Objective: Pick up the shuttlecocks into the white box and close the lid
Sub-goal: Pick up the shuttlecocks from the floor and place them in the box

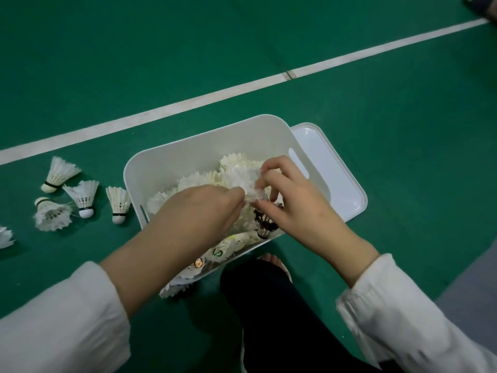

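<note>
White feathered shuttlecock [248, 181] over white box [188, 146], pinched between left hand [204, 208] and right hand [293, 200]. Best seated cork-down, feathers uncrushed. Left of box: loose shuttlecocks [80, 195]; right: lid [336, 168].

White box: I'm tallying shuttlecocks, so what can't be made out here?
Head view: shuttlecock pile in white box overlaps, partly under left hand and right hand; uncountable.
Head view: leftmost shuttlecock cut by frame edge.
Head view: pinched shuttlecock motion-blurred.
</note>
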